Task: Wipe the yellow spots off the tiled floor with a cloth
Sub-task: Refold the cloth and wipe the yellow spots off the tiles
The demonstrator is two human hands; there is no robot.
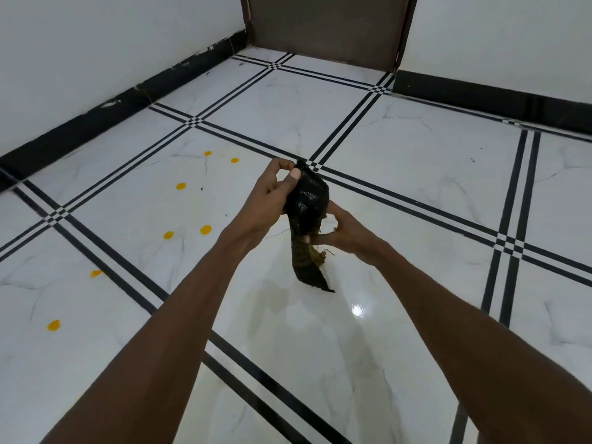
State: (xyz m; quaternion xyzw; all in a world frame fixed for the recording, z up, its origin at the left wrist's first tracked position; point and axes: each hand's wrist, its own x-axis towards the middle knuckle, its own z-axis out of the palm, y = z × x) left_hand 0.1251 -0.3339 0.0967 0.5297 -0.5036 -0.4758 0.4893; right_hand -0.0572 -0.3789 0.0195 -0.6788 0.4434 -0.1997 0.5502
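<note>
A dark, crumpled cloth (pixel 308 203) hangs in the air above the white tiled floor (pixel 400 174), held in both hands. My left hand (pixel 272 193) pinches its top edge, and my right hand (pixel 344 230) grips it lower on the right side. A frayed, yellow-stained tail of the cloth dangles below. Several yellow spots lie on the floor to the left: one (pixel 181 186) far, one (pixel 206 229) nearer the hands, one (pixel 53 325) near the left edge.
White walls with a black skirting (pixel 96 120) bound the floor on the left and back. A brown door (pixel 326 27) stands at the back. Black double lines cross the glossy tiles; a light glare (pixel 357 310) shows below the cloth.
</note>
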